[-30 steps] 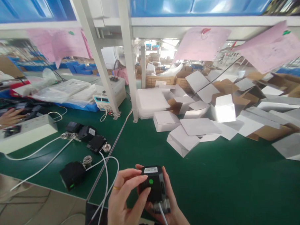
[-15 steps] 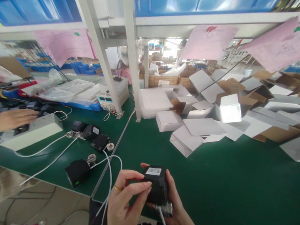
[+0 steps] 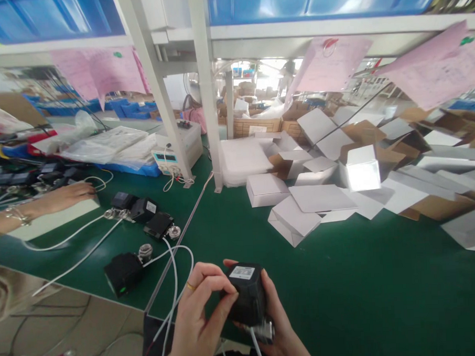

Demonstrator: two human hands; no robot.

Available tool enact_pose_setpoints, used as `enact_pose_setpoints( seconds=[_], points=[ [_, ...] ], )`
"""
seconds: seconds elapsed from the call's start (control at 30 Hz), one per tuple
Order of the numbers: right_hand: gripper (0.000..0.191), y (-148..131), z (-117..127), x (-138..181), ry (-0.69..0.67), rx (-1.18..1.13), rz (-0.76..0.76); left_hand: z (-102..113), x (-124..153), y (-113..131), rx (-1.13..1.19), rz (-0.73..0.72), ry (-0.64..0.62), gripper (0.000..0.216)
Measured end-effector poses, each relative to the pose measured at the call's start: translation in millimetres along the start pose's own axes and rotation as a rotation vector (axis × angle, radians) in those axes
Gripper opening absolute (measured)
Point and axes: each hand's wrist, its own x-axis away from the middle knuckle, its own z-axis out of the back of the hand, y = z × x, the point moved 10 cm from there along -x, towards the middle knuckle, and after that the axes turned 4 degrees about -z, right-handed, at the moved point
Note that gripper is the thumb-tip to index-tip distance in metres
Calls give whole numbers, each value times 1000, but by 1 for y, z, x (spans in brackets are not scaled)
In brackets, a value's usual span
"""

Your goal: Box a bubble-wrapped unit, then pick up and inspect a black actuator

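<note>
A small black box-shaped device with a white label on top and a white cable and metal fitting at its lower end is held over the near edge of the green table. My right hand cradles it from behind and below. My left hand, with a gold ring, pinches its left front face with the fingertips.
Several more black devices with white cables lie on the left. A co-worker's hand rests on a white box at far left. A heap of white cartons fills the back right. White shelf posts stand mid-table beside a power supply.
The device has tilted so its labelled top faces me more, and my left fingers now cover the green dot seen on its front. The co-worker's hand moved right along the white box.
</note>
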Motion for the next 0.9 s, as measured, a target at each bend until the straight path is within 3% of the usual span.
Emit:
enact_pose_setpoints(
  seconds=[0.27, 0.43, 0.67, 0.9],
  points=[
    [70, 3, 0, -3, -47, -38, -15, -9, 8, -9, 1, 77, -80, 14],
    [73, 9, 7, -1, -29, -39, -29, -9, 7, -7, -21, 61, -73, 15],
    [69, 7, -4, -1, -75, -43, -26, -8, 9, -9, -21, 73, -67, 14],
    [73, 8, -4, 0, -24, -42, -33, -6, 10, -6, -44, 65, -57, 16]
  ],
)
